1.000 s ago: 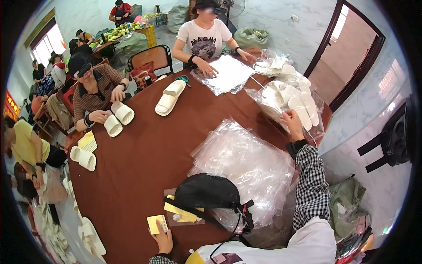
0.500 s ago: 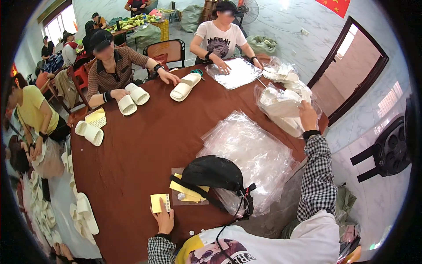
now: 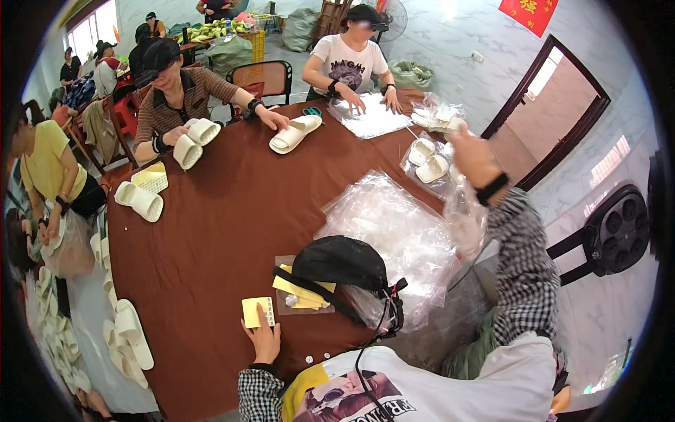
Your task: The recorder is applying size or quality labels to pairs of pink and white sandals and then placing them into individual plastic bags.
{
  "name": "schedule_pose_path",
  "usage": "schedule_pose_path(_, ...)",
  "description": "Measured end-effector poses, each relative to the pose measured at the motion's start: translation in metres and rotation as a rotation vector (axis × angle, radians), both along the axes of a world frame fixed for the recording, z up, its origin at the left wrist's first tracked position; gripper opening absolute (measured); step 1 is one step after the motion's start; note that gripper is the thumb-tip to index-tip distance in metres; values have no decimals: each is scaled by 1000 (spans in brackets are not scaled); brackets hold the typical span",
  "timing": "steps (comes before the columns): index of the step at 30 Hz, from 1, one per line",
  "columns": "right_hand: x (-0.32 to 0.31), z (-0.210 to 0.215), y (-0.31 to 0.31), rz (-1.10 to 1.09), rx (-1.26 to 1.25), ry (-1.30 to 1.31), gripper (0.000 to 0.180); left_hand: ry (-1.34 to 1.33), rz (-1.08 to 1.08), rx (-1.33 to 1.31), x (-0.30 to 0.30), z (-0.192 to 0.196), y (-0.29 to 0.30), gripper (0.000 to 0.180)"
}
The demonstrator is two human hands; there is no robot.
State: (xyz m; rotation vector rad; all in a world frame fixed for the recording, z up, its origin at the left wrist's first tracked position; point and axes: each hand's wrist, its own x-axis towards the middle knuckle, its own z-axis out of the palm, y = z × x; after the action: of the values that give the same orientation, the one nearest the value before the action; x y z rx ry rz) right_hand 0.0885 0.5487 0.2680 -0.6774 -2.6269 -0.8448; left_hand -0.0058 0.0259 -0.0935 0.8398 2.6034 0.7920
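My right hand [image 3: 472, 158] has come up off the bag heap since half a second ago: it is raised now, gripping the neck of a clear plastic bag [image 3: 429, 158] with white slippers inside. Fingers are curled around the film; exact pinch I cannot tell. My left hand [image 3: 264, 337] has not moved, flat on the brown table [image 3: 218, 225], fingers together, tips on the lower edge of the yellow sticker sheet [image 3: 257, 311].

Landmark = black cap [image 3: 339, 264] in front of me.
- Sticker sheet: just left of the cap, small yellow square with a white label strip on its right edge.
- Yellow cards in a clear sleeve [image 3: 304, 294]: tucked partly under the cap.
- Heap of empty clear bags [image 3: 394, 232]: right of the cap, touching it.
- Slipper bag: beyond the cap, to the right, lifted.
- Red hanging sign [image 3: 529, 13]: far beyond the cap, on the wall by the dark door frame.
- White slipper pair [image 3: 295, 133]: far side of the table, under a co-worker's hand.
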Motion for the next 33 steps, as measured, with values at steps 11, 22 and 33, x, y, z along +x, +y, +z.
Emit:
schedule_pose_path(11,13,-137,-2,29,-1004,247,50,-58,11,59,-1,1,-15,89)
schedule_pose_path(22,207,-272,19,-575,-1300,818,45,-283,159,673,-11,79,96,68)
schedule_pose_path(33,196,-315,-8,-179,-801,261,43,-240,-69,745,-20,33,255,77)
